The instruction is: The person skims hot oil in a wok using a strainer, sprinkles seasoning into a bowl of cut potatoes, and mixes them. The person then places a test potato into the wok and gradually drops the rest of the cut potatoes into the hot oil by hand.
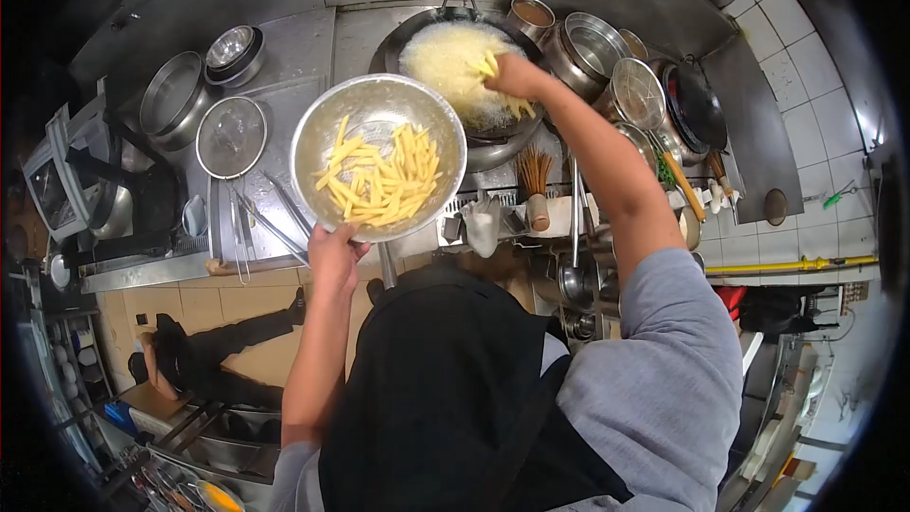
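Observation:
My left hand (335,258) grips the near rim of a steel mixing bowl (313,123), its fingers closed on the edge. Raw-looking cut potato fries (384,180) lie in the tilted bowl, mostly toward its near side. Over a large black wok (393,43) full of pale, foaming oil (445,62), my right hand (517,76) is closed around several fries (485,64). Some of them stick out past the fingers, and more show below the hand. The bowl's far right edge overlaps the wok in view.
Left of the bowl, a round mesh strainer (232,137) rests on the steel counter. Metal pots (595,43) and another strainer (638,93) stand right of the wok. A bamboo brush (536,185) is at the counter's front edge. Another person's dark-clothed leg (242,332) shows at lower left.

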Available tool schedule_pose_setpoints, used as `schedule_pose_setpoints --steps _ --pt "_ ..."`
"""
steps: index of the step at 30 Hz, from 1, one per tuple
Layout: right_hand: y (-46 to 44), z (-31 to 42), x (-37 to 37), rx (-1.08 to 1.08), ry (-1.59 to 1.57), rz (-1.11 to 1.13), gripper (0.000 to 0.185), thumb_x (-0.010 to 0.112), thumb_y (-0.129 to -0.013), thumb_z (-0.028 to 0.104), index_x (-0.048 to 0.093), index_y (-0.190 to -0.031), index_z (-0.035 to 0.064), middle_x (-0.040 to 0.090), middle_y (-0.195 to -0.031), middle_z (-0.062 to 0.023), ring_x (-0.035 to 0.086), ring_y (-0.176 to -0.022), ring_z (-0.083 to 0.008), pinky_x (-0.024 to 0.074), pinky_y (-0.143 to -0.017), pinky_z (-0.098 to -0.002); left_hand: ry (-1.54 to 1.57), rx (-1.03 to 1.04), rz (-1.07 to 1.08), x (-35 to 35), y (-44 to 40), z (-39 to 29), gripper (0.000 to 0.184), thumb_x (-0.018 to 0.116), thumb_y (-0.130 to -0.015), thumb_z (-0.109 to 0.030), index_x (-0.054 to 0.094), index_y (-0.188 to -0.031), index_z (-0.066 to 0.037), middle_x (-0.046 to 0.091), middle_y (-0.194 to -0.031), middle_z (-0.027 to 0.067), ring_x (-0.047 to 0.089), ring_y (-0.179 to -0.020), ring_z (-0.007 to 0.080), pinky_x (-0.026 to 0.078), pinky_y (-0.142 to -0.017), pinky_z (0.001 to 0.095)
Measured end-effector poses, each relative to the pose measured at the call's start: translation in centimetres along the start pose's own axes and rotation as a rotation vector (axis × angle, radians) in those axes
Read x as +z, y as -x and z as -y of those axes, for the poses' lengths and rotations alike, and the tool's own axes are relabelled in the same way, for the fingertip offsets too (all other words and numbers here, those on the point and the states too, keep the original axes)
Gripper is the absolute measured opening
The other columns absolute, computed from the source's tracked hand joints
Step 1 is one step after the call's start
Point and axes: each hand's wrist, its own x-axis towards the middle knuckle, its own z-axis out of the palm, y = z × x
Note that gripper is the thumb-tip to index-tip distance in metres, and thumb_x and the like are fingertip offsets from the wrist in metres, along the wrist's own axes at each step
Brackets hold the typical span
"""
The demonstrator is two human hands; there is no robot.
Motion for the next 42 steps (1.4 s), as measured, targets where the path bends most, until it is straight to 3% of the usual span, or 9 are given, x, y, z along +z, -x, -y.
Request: schedule_pose_setpoints --steps 8,14,17,21,29,32,35,38,42 --pt "-3.6 -3.9 6.4 -0.144 0.156 0.013 0.041 0.073 -0.08 0.031 0.064 -0.107 0.0018 0.068 -0.099 -0.0226 0.064 -0.096 -0.0391 0.0506 -0.084 -0.0425 0.058 0.024 -0.075 -2.1 1.5 -0.1 0.033 0.052 -0.087 0.001 0.049 -0.119 -0.006 0.062 -0.104 0.0085 0.063 -0.074 0.0157 0.052 -0.054 0.0256" --pt "-2.1 -0.3 3.5 0.104 0.148 -0.018 0.048 0.074 -0.079 0.037 0.064 -0.11 0.0022 0.067 -0.104 -0.0203 0.063 -0.099 -0.0389 0.0505 -0.085 -0.0416 0.083 0.034 -0.124 -3.1 2.0 0.0 0.03 0.054 -0.087 0.0 0.048 -0.117 -0.006 0.063 -0.102 0.0081 0.061 -0.071 0.0143 0.052 -0.054 0.0255" --pt "-4.5 -3.8 4.1 0.183 0.182 -0.107 0.047 0.077 -0.076 0.033 0.064 -0.109 0.0022 0.067 -0.105 -0.02 0.063 -0.1 -0.0375 0.0505 -0.085 -0.0409 0.084 0.044 -0.109 -3.4 2.0 -0.2 0.029 0.053 -0.087 0.0 0.048 -0.116 -0.006 0.063 -0.101 0.0081 0.061 -0.07 0.0144 0.052 -0.054 0.0255" --pt "-6.6 -8.3 1.5 -0.038 0.109 0.175 0.046 0.079 -0.066 0.022 0.067 -0.109 0.0066 0.067 -0.107 -0.0197 0.063 -0.103 -0.034 0.0501 -0.087 -0.0398 0.102 0.042 -0.12 -3.4 1.9 -0.4 0.029 0.053 -0.088 0.0 0.048 -0.116 -0.006 0.063 -0.101 0.0086 0.062 -0.071 0.0149 0.052 -0.054 0.0257" --pt "-5.1 1.1 -10.0 -0.187 0.166 -0.536 0.052 0.079 -0.072 0.023 0.063 -0.118 0.0061 0.064 -0.118 -0.0172 0.065 -0.099 -0.0321 0.0522 -0.085 -0.0398 0.053 0.019 -0.059 -2.0 0.8 -1.2 0.032 0.053 -0.088 0.0 0.05 -0.119 -0.006 0.064 -0.105 0.0089 0.064 -0.079 0.0174 0.051 -0.058 0.0258" --pt "0.6 11.0 -8.5 -0.342 -0.234 -0.174 0.055 0.077 -0.075 0.019 0.058 -0.126 0.0077 0.059 -0.127 -0.0153 0.064 -0.102 -0.0272 0.0522 -0.086 -0.0406 0.02 0.024 0.026 -1.1 0.2 -0.7 0.032 0.055 -0.087 -0.001 0.05 -0.118 -0.005 0.064 -0.106 0.0094 0.065 -0.081 0.0187 0.053 -0.06 0.0279" --pt "4.5 16.4 -0.8 -0.624 0.022 0.204 0.088 0.082 -0.072 0.022 0.037 -0.147 0.0242 0.042 -0.143 -0.0204 0.048 -0.124 -0.034 0.046 -0.1 -0.0472 0.034 0.029 0.11 -0.2 0.1 -0.7 0.03 0.055 -0.087 0.0 0.051 -0.117 -0.004 0.065 -0.102 0.0094 0.066 -0.078 0.0191 0.055 -0.061 0.0293" --pt "7.6 19.4 6.1 -0.493 0.387 0.218 0.096 0.082 -0.063 0.045 0.036 -0.147 0.0331 0.028 -0.148 -0.0251 0.044 -0.126 -0.0442 0.0426 -0.102 -0.0517 0.029 0.024 0.139 1.0 0.6 -1.0 0.03 0.056 -0.087 0.0 0.052 -0.116 -0.004 0.065 -0.102 0.0094 0.066 -0.077 0.0186 0.055 -0.06 0.0292" --pt "6.6 19.8 10.7 -0.477 0.366 0.173 0.073 0.076 -0.066 0.035 0.052 -0.134 0.0243 0.035 -0.142 -0.0243 0.052 -0.117 -0.0414 0.0473 -0.094 -0.0484 0.03 0.011 0.121 1.2 0.3 0.0 0.029 0.055 -0.084 0.003 0.054 -0.113 0.001 0.065 -0.105 0.012 0.067 -0.08 0.0193 0.056 -0.056 0.0271"
